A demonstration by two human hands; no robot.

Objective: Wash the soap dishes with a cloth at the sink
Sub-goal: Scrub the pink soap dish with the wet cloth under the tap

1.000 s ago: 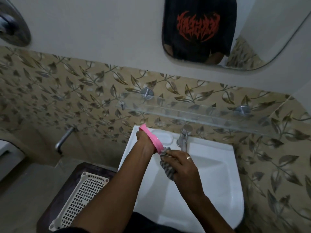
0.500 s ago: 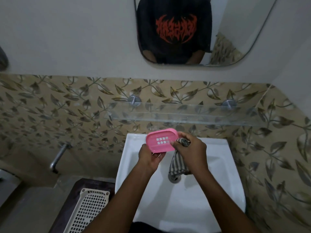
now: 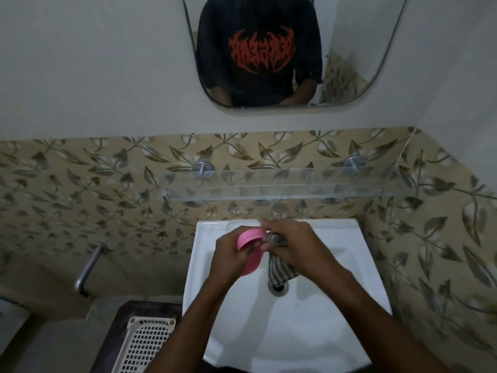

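Right now the pink soap dish (image 3: pixel 248 250) sits over the white sink (image 3: pixel 317 319), gripped edge-on in the left hand (image 3: pixel 231 261); at its three o'clock the right hand (image 3: pixel 298 247) clutches the striped cloth (image 3: pixel 279 273), pressing it against the dish (its tail hangs toward the drain (image 3: pixel 278 288)). Scrubbing looks underway; rinsing probably remains, and no other dish shows, so further ones I cannot judge.

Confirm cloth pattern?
Striped, dark grey and off-white; the cloth hangs from the right hand, clearest in head view.
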